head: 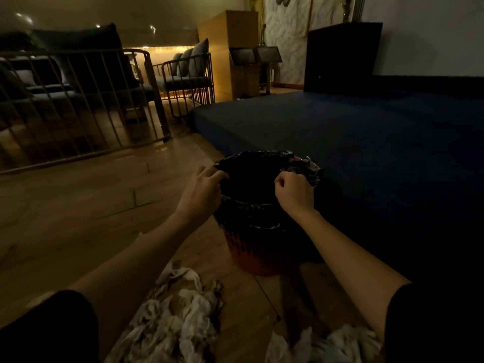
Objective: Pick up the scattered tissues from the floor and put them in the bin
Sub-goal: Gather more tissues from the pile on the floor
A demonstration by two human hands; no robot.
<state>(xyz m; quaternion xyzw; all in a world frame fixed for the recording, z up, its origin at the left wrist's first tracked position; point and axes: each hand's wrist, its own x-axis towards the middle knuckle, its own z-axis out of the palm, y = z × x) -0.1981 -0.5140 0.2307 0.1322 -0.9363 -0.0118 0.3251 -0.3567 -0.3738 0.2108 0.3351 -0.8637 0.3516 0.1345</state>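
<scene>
A red perforated bin [258, 254] lined with a black plastic bag [258, 176] stands on the wooden floor in the middle of the view. My left hand [203, 189] pinches the bag's left rim. On the right rim, my right hand [294, 193] is closed into a fist around the bag's edge. Crumpled white tissues [175, 318] lie in a heap on the floor near my left forearm. More tissues [337, 344] sit at the bottom right, under my right forearm. The room is dim and the bag's inside is hidden in shadow.
A low dark blue mattress [353, 142] lies directly right of the bin. Metal-framed sofas [78, 100] with cushions stand at the left and back. A wooden cabinet [230, 48] and a dark box [343, 56] stand further back.
</scene>
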